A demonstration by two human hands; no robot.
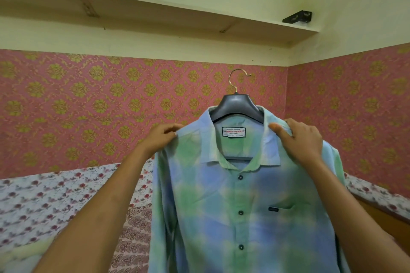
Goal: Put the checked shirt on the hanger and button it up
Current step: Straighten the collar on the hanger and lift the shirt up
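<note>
The checked shirt (239, 201), buttoned on its black hanger (237, 106), is held aloft over the bed (55, 201), left hand (162, 137) and right hand (299, 139) each grasping a shoulder; hanging it up probably comes next.

A bed (33, 206) spans the lower view, covered by a white sheet with red flowers. A brown-patterned cloth (133, 239) lies on it.
</note>
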